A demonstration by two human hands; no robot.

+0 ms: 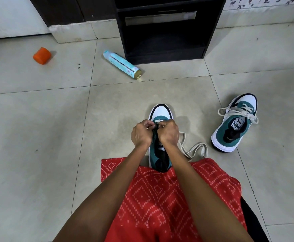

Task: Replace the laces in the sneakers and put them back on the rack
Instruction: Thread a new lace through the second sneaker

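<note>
Pinch grip: left hand (141, 135) and right hand (169, 132) on cream flat lace (201, 145)

Both hands, fingers curled and close together, pinch the lace over the front eyelets of the near teal-and-white low-top sneaker (160, 111). It stands toe-far on the grey tiled floor (37, 119), its heel at the red patterned garment (160, 198). Loose lace trails to its right. The second matching sneaker (235, 126), laced, sits apart at right. The black wooden rack (162, 42) stands far centre. A pale turquoise spray can (121, 64) lies beside it, and an orange plastic cap (41, 55) lies far left.
</note>
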